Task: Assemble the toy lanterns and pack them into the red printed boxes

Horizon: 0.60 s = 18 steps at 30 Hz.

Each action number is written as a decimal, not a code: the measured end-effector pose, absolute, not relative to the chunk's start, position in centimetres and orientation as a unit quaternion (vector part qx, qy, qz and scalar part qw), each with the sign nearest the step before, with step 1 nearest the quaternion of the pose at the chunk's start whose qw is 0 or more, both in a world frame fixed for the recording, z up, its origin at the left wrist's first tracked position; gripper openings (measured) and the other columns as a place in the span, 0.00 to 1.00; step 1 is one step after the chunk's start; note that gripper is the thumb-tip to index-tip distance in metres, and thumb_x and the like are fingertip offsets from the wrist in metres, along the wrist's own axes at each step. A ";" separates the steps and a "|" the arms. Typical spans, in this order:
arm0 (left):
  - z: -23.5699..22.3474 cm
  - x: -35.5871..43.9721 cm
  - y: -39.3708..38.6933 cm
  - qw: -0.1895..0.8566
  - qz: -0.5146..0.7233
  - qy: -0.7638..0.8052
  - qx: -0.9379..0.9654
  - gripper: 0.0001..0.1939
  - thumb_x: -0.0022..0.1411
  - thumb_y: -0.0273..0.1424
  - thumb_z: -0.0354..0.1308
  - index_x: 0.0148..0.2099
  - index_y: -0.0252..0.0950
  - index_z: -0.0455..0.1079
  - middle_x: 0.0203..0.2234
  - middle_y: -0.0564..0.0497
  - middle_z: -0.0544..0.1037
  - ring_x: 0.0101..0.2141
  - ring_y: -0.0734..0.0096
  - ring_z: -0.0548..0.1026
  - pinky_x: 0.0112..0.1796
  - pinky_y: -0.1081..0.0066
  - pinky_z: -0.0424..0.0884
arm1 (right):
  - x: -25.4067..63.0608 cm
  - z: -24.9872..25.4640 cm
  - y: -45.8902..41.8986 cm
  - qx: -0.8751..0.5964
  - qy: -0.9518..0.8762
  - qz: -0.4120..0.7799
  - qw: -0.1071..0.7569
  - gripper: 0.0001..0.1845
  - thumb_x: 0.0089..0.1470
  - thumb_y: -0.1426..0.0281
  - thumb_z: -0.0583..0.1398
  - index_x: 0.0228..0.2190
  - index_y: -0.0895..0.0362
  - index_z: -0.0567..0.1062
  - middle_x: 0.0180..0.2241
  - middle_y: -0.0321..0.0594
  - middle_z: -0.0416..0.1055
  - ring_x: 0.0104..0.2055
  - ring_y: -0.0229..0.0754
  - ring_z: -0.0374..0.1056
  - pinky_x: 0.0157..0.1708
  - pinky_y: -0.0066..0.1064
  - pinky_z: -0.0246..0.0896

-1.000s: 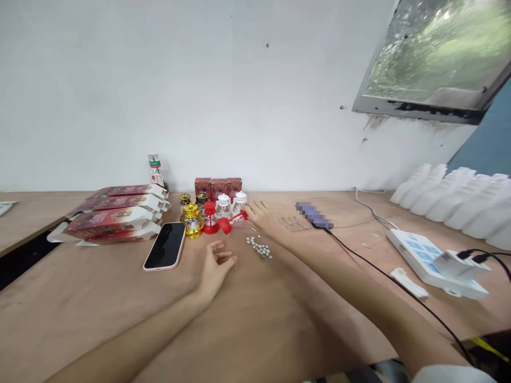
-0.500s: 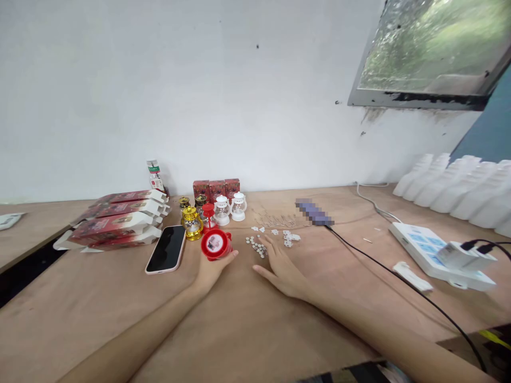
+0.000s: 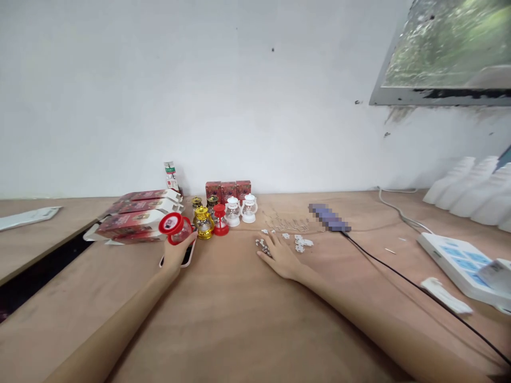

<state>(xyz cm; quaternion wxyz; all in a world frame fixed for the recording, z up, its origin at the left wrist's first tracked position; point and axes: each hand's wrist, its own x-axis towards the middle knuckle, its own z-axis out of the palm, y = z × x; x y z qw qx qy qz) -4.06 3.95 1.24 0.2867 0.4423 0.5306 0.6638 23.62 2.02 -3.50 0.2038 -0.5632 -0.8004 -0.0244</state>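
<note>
My left hand (image 3: pixel 175 252) is closed around a small red lantern (image 3: pixel 172 225), tilted so its round base with a label faces me. It is over a phone (image 3: pixel 189 255), which the hand partly hides. Fingers spread, my right hand (image 3: pixel 280 257) lies flat on the table beside small round button cells (image 3: pixel 261 244), covering some of them. White plastic pieces (image 3: pixel 303 243) lie just past its fingers. Between the hands and the wall stand a gold lantern (image 3: pixel 204 223), another red lantern (image 3: pixel 220 221), two white lanterns (image 3: pixel 232 211) and two dark ones (image 3: pixel 213 202).
Flattened red cartons (image 3: pixel 133 223) and a bottle (image 3: pixel 171 176) are at the left, with a gap between tables there. Small red boxes (image 3: pixel 229 190) stand by the wall. Thin wires (image 3: pixel 293 222), a pixelated purple object (image 3: pixel 328 217) on a black cable and a power strip (image 3: pixel 459 266) occupy the right.
My left hand has carried the red lantern left, from in front of the other lanterns to over the phone. My right hand stays by the button cells. The view has shifted slightly right.
</note>
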 end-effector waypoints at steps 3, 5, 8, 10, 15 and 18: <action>1.7 -4.8 3.7 0.285 0.661 0.528 0.450 0.22 0.35 0.35 0.69 0.36 0.34 0.71 0.34 0.46 0.79 0.39 0.57 0.76 0.45 0.57 0.70 | 23.2 -3.2 2.1 -0.548 -0.798 -0.086 0.235 0.18 0.59 0.66 0.50 0.49 0.56 0.68 0.55 0.51 0.61 0.59 0.52 0.54 0.54 0.48 0.54; 1.5 -4.2 3.3 0.272 0.659 0.520 0.470 0.22 0.35 0.33 0.68 0.36 0.35 0.71 0.33 0.47 0.79 0.40 0.57 0.76 0.46 0.57 0.70 | 22.9 -2.9 2.3 -0.541 -0.797 -0.118 0.242 0.13 0.59 0.69 0.51 0.43 0.56 0.72 0.53 0.51 0.63 0.59 0.53 0.55 0.53 0.49 0.55; 0.7 -2.2 2.5 0.294 0.622 0.510 0.517 0.21 0.33 0.30 0.69 0.34 0.34 0.71 0.32 0.48 0.80 0.40 0.56 0.76 0.47 0.56 0.69 | 22.3 -2.8 2.7 -0.526 -0.799 -0.154 0.247 0.11 0.57 0.72 0.53 0.34 0.56 0.75 0.51 0.50 0.65 0.58 0.54 0.55 0.52 0.50 0.56; -0.1 -0.5 2.1 0.320 0.599 0.503 0.535 0.21 0.31 0.28 0.70 0.34 0.33 0.72 0.31 0.48 0.80 0.39 0.56 0.76 0.48 0.56 0.68 | 22.0 -2.8 3.0 -0.511 -0.803 -0.178 0.249 0.11 0.56 0.74 0.53 0.31 0.56 0.76 0.50 0.50 0.67 0.58 0.54 0.55 0.52 0.50 0.56; -1.1 3.1 2.1 0.424 0.535 0.450 0.576 0.23 0.35 0.24 0.68 0.38 0.34 0.71 0.37 0.47 0.79 0.43 0.58 0.75 0.49 0.57 0.68 | 21.6 -3.1 3.4 -0.496 -0.807 -0.215 0.237 0.11 0.54 0.77 0.54 0.28 0.58 0.76 0.47 0.47 0.70 0.56 0.56 0.58 0.51 0.48 0.58; -1.0 3.9 2.5 0.421 0.543 0.436 0.581 0.24 0.36 0.21 0.66 0.41 0.34 0.70 0.38 0.48 0.78 0.44 0.59 0.74 0.50 0.58 0.66 | 21.5 -3.2 3.4 -0.487 -0.810 -0.224 0.236 0.13 0.55 0.78 0.53 0.28 0.59 0.76 0.46 0.47 0.72 0.55 0.55 0.60 0.51 0.48 0.57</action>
